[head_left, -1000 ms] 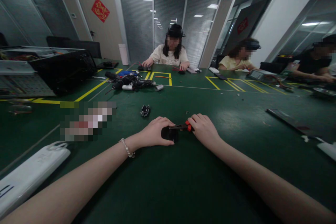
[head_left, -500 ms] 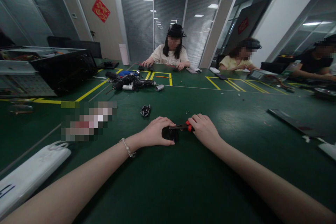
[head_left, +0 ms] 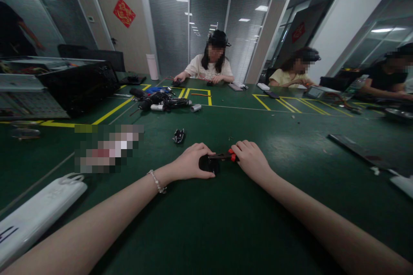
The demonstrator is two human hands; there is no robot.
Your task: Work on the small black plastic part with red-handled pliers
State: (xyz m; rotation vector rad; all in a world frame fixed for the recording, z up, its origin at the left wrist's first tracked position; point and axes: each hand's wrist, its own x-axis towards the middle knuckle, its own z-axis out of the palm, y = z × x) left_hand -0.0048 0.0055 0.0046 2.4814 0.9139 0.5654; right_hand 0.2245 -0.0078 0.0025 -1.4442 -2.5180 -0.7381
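My left hand (head_left: pixel 190 163) is curled over a small black rounded object (head_left: pixel 208 165) that rests on the green table mat (head_left: pixel 226 223). My right hand (head_left: pixel 251 159) is closed on a red-handled tool (head_left: pixel 226 155), its dark tip reaching onto the black object. Both hands lie low on the mat, close together at the table's middle. A small black part (head_left: pixel 178 135) lies just beyond my left hand. A beaded bracelet (head_left: pixel 156 181) sits on my left wrist.
A pile of dark parts and tools (head_left: pixel 161 101) lies farther back left, beside a black case (head_left: pixel 77 86). A white device (head_left: pixel 35 215) sits near left. A dark flat strip (head_left: pixel 358 148) lies right. Three other people sit at the far side.
My hands have stayed almost still on the black object. The person opposite has shifted their hands slightly.
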